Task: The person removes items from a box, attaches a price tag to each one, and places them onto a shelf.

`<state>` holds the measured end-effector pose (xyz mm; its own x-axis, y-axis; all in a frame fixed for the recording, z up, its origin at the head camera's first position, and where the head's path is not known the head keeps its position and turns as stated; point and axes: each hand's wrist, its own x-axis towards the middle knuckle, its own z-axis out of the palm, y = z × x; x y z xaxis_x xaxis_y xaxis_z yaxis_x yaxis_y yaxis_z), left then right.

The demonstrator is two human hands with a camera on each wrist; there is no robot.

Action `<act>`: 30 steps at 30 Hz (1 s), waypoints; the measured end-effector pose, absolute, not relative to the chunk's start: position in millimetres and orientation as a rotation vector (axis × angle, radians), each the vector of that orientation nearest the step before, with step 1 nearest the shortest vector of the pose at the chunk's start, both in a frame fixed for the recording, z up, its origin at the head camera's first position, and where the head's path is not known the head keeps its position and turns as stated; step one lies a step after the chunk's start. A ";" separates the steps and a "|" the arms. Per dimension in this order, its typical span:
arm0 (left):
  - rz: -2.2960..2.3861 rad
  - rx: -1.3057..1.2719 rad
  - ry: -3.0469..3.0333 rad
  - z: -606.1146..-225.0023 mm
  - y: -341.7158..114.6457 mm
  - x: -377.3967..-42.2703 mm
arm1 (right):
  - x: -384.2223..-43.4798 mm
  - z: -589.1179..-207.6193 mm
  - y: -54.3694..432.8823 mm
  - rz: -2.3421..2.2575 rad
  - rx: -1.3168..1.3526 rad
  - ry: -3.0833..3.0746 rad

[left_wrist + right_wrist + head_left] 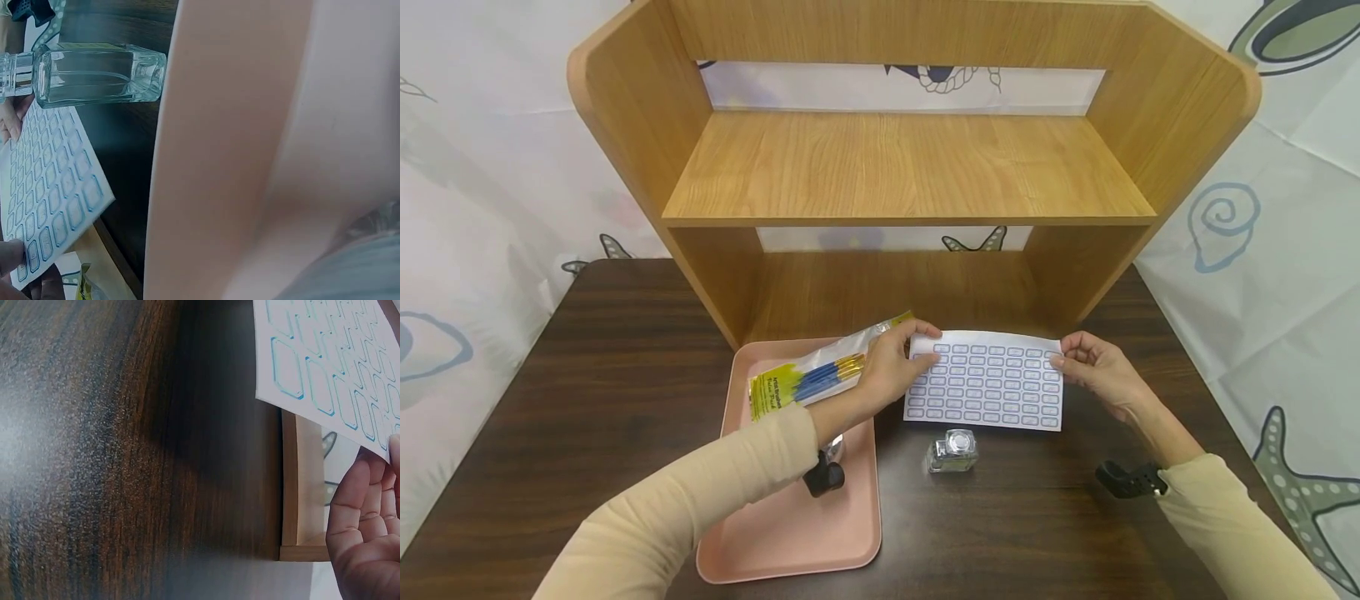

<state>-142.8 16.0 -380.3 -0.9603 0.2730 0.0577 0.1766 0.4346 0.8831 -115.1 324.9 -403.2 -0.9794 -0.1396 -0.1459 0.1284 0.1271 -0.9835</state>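
Observation:
Both hands hold a white label sheet (985, 379) printed with rows of small blue-framed rectangles, above the dark table. My left hand (891, 362) pinches its left edge between thumb and fingers, while my right hand (1093, 371) pinches the right edge. In the left wrist view the sheet (53, 187) slants behind a clear square glass bottle (100, 75). That bottle (952, 452) stands on the table just in front of the sheet. From the right wrist, one corner of the sheet (325, 369) shows beside the thumb and fingers of the right hand (369, 519).
A pink tray (790, 542) lies at the left, partly under the left forearm. On it are a packet of blue-handled artist brushes (812, 379) and a black object (824, 475), partly hidden by the sleeve. A two-level wooden shelf (910, 167) stands behind the sheet.

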 end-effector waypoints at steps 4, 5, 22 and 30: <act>1.577 0.414 2.592 -381.4 16.0 -142.2 | -115.0 -404.1 324.8 -1.946 0.006 2.202; 1.579 0.415 2.593 -381.5 15.9 -142.0 | -115.1 -404.3 324.9 -1.942 0.004 2.206; 1.618 0.466 2.663 -384.4 15.2 -141.6 | -115.8 -407.4 323.9 -1.913 0.028 2.220; 1.630 0.444 2.642 -387.4 14.6 -141.3 | -117.0 -410.2 323.1 -1.859 0.027 2.275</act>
